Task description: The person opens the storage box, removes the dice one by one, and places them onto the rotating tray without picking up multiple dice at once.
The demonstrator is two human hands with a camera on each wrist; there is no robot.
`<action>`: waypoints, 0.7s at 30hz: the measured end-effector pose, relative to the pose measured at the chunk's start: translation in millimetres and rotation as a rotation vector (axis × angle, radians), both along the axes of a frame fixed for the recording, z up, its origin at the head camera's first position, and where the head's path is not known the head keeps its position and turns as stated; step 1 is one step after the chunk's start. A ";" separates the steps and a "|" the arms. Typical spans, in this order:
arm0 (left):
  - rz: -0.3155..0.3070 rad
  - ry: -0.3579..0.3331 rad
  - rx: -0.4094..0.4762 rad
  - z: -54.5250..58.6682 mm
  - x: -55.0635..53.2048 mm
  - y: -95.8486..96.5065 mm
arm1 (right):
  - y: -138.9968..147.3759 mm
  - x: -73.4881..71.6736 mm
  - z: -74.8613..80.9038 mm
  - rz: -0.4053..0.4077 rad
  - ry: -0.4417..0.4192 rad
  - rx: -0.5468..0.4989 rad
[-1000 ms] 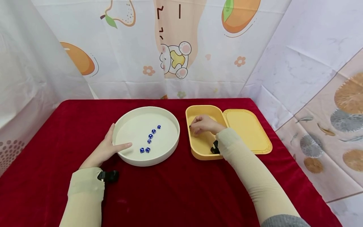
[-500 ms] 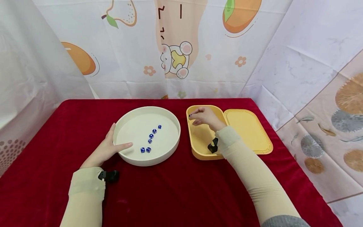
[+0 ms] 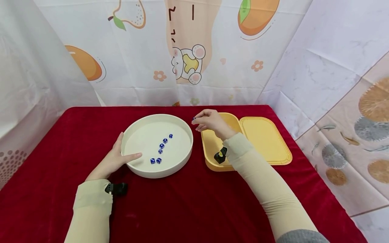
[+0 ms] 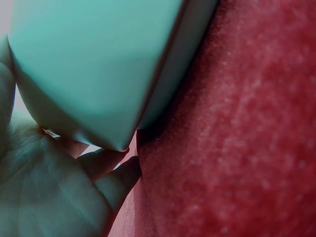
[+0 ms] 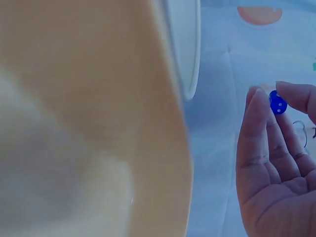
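My right hand (image 3: 211,122) is raised over the left wall of the yellow box (image 3: 209,158). Between thumb and fingertips it pinches a small blue die (image 5: 278,102) with white pips. To the left stands a round, white, low-walled tray (image 3: 143,128). My left hand (image 3: 111,162) holds it at the near left, thumb over the rim and fingers along the outer wall. In the left wrist view the fingers (image 4: 116,182) lie at the tray's lower edge. Several blue dice, such as one die (image 3: 162,146), lie spread across the tray floor, two of them side by side at the front.
A yellow lid (image 3: 267,141) lies flat to the right of the box. Dark red cloth (image 3: 170,209) covers the table. Printed white curtains (image 3: 133,67) hang behind it and at the sides. Each wrist wears a black camera (image 3: 118,189).
My right hand has risen out of the yellow box with the die and moved left toward the tray. The left hand, the tray and its dice stay put.
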State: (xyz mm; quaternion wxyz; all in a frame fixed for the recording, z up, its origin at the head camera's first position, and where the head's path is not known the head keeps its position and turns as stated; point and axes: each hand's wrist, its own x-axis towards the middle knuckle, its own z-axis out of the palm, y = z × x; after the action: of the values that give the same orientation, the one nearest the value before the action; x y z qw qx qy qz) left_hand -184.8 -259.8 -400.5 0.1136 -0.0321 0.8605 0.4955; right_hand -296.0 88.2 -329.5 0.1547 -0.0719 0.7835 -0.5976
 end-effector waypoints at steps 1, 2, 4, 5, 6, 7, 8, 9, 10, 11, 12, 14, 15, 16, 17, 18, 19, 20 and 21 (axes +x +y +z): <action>0.000 0.000 0.001 -0.2 -0.1 0.0 | -2.5 0.7 0.7 -0.001 -0.002 -0.005; 0.000 -0.002 -0.001 -0.1 0.0 0.1 | -5.0 1.3 1.2 -0.002 -0.003 -0.010; 0.000 -0.002 -0.001 -0.4 0.0 -0.1 | -10.0 2.7 2.1 -0.002 -0.005 -0.017; 0.001 -0.004 -0.005 -0.6 -0.1 -0.2 | -12.5 3.6 2.7 -0.001 -0.007 -0.021; 0.001 -0.005 -0.006 -0.6 -0.1 -0.2 | -15.1 4.4 3.0 -0.002 -0.008 -0.025; 0.001 -0.004 -0.007 -0.7 -0.3 -0.3 | -17.6 5.3 3.3 -0.001 -0.010 -0.031; -0.001 -0.002 -0.009 -0.4 -0.3 -0.3 | -19.9 6.3 3.6 0.000 -0.013 -0.036; 0.000 -0.001 -0.009 -0.5 -0.6 -0.4 | -22.2 7.5 3.8 -0.001 -0.016 -0.041; 0.000 -0.001 -0.011 -0.3 -0.6 -0.3 | -24.4 8.6 3.8 0.002 -0.022 -0.048; 0.001 -0.001 -0.010 -0.5 -0.9 -0.4 | -26.5 9.8 3.7 0.004 -0.026 -0.054; -0.001 0.002 -0.008 -0.3 -1.0 -0.3 | -28.4 11.2 3.6 0.006 -0.031 -0.059; -0.003 0.006 -0.003 -0.3 -1.2 -0.2 | -32.4 14.2 2.9 0.011 -0.038 -0.070; -0.003 0.005 0.000 -0.3 -1.3 -0.2 | -34.3 15.7 2.3 0.014 -0.040 -0.073; -0.004 0.007 0.003 -0.2 -1.3 0.0 | -36.4 17.2 1.4 0.018 -0.043 -0.076; -0.004 0.008 0.005 -0.3 -1.3 0.0 | -38.4 18.8 0.4 0.022 -0.044 -0.077; -0.005 0.009 0.006 0.0 -1.2 0.1 | -40.7 20.3 -0.9 0.029 -0.049 -0.076; -0.004 0.009 0.007 -0.1 -1.2 -0.1 | -43.1 21.6 -2.5 0.035 -0.053 -0.072; -0.004 0.009 0.007 -0.1 -1.1 -0.1 | -45.7 22.7 -4.3 0.042 -0.059 -0.067; -0.003 0.007 0.009 -0.1 -1.1 -0.1 | -48.3 23.8 -6.1 0.050 -0.067 -0.062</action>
State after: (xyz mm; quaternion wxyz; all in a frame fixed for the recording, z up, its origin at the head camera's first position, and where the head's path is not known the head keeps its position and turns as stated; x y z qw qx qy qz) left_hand -185.8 -259.9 -400.7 0.1114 -0.0284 0.8589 0.4991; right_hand -272.2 40.0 -335.7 0.1936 -0.0762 0.7570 -0.6194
